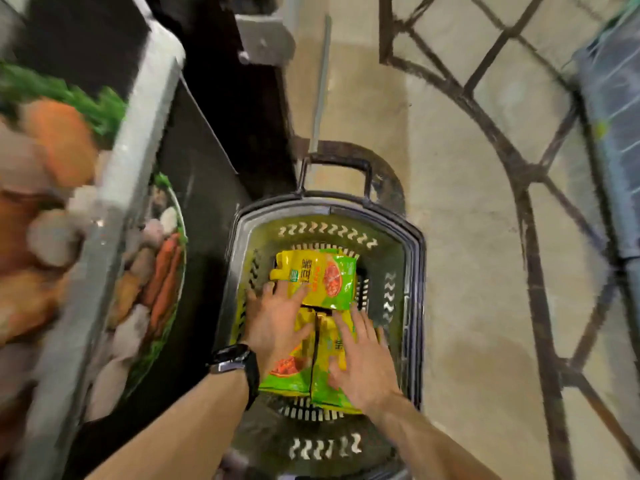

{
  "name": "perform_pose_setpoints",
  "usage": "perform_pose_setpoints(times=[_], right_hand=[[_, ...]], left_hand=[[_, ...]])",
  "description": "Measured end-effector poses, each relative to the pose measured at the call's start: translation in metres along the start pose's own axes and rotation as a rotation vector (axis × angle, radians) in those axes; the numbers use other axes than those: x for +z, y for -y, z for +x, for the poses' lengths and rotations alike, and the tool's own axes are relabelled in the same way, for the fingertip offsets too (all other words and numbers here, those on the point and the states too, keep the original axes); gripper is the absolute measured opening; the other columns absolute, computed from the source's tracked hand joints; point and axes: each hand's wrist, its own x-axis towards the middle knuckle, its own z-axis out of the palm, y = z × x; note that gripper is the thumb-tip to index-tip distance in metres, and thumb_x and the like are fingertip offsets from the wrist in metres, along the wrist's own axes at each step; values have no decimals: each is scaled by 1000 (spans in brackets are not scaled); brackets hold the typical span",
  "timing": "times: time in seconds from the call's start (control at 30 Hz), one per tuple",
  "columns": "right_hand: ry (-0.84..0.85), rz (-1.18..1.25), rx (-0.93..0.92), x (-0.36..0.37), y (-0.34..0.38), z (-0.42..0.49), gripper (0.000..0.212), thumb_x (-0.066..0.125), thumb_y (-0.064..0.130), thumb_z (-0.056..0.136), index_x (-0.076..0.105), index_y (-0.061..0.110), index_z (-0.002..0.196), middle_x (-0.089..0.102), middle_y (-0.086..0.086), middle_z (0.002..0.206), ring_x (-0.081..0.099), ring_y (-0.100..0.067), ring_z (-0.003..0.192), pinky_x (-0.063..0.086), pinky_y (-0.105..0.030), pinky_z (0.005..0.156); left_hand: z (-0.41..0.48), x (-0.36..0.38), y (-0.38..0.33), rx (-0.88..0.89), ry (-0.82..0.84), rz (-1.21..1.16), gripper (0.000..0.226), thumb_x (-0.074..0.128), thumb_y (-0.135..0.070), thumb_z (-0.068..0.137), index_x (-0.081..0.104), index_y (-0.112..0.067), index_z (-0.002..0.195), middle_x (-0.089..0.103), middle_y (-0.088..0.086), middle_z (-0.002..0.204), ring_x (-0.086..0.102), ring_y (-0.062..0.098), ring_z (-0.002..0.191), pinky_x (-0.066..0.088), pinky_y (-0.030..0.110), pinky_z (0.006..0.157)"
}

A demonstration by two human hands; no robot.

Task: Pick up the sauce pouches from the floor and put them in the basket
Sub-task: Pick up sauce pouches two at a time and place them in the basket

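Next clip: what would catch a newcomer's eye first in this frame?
The bright yellow-green sauce pouches stand out, lying inside the dark plastic basket at the centre of the view. Both hands rest flat on them, the left hand with a black wristwatch on its wrist, the right hand beside it. At the left edge, blurred carrots add orange.

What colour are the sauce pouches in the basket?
Sauce pouches: yellow and green, with a red-orange picture; only the head view shows them.

Glossy plastic pouches (317, 277) in perforated plastic basket (414, 271).
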Motion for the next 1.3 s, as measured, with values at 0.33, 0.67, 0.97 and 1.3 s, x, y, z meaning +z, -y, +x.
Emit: perform_pose_setpoints(times=[0.33, 0.67, 0.97, 1.3], right_hand=[[-42, -209, -29, -286, 113, -152, 84, 54, 49, 93, 5, 28, 158, 7, -9, 165, 15, -28, 151, 26, -45, 117], [-246, -364, -403, -404, 175, -221, 77, 56, 45, 91, 19, 25, 156, 29, -10, 155, 35, -31, 139, 41, -47, 109], [-177, -500, -867, -400, 236, -275, 71, 58, 48, 90, 28, 22, 149, 34, -10, 148, 37, -33, 136, 44, -47, 102], [31, -749, -1577, -243, 317, -512, 67, 56, 47, 89, 31, 26, 148, 41, -7, 146, 46, -29, 131, 45, -39, 99]], left_hand=[[-198, -279, -11, -162, -110, -145, 71, 50, -60, 91, 27, -30, 151, 43, 5, 138, 46, 28, 127, 49, 41, 91], [-327, -375, -25, -434, -360, -168, 68, 49, -59, 92, 28, -28, 149, 46, 9, 139, 47, 30, 125, 50, 43, 91], [-469, -344, -52, -912, -430, -295, 63, 50, -60, 92, 36, -27, 143, 50, 7, 133, 54, 30, 117, 50, 39, 84], [-724, -230, -190, -1681, -500, -469, 60, 52, -56, 92, 38, -25, 142, 49, 6, 134, 51, 29, 120, 47, 42, 90]])
